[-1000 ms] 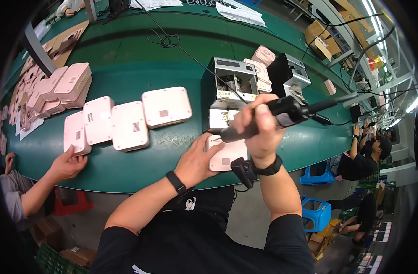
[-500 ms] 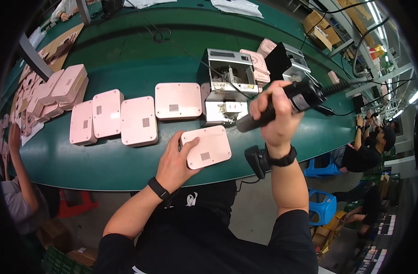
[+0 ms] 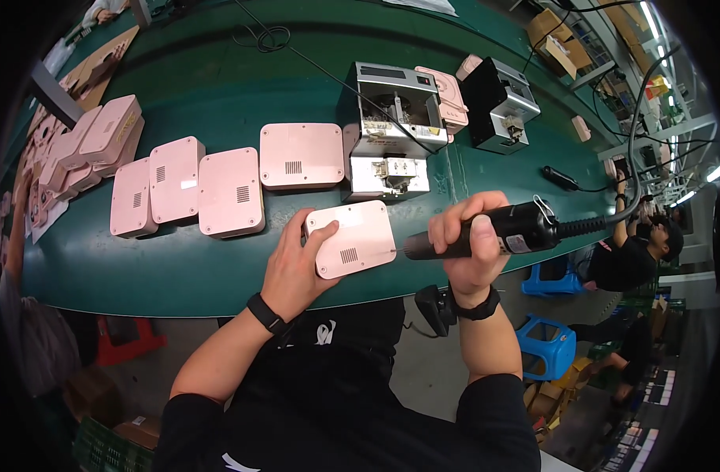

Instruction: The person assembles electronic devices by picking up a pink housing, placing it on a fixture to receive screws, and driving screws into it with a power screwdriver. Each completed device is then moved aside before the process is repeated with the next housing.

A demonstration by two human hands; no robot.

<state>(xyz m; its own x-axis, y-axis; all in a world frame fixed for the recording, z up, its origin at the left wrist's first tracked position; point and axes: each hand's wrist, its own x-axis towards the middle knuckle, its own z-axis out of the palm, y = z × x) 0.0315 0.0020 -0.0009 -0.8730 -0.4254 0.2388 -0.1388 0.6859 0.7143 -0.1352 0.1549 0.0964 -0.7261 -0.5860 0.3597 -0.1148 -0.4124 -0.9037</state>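
At frame centre, left fingers (image 3: 321,237) hold pink case (image 3: 358,240); probably light, stiff, best edge-gripped; right fingers (image 3: 483,236) clasp black corded screwdriver (image 3: 522,223).

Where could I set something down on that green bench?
Free patches: the bench front, bordered by the row of four pink cases and the left hand; and behind that row, between the stacked pink cases and the nearer screw feeder. Crowded: the far left, under those stacks, and beside the feeder, with pink parts close by.

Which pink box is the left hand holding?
The box nearest the black corded tool; the left hand touches none of the four boxes in the row.
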